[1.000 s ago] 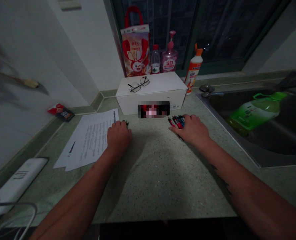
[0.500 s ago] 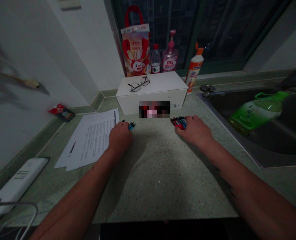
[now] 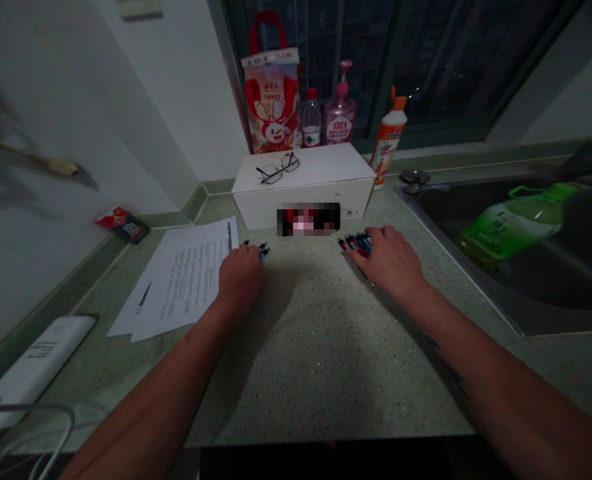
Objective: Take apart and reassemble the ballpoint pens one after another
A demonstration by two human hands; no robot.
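Observation:
My left hand [image 3: 242, 275] is closed over a few dark and blue pens [image 3: 264, 251], whose tips stick out beyond the fingers beside the printed papers [image 3: 186, 280]. On the right, my right hand [image 3: 393, 259] is curled round a bundle of several red, blue and black pens [image 3: 355, 243], with their ends pointing left. Both hands are low over the green speckled counter [image 3: 316, 347], in front of a white box [image 3: 301, 183]. The palms hide most of each bundle's length.
Eyeglasses [image 3: 279, 168] lie on the box. Behind it stand a red-handled bag [image 3: 273, 107], a water bottle [image 3: 311, 120] and a pink pump bottle [image 3: 340, 113]. At right, a sink [image 3: 536, 293] holds a green jug [image 3: 521, 223]. A power strip [image 3: 39, 367] lies at left.
The pens in my right hand have spread slightly and shifted a little left. In my left hand, the pen tips are a bit more fanned out.

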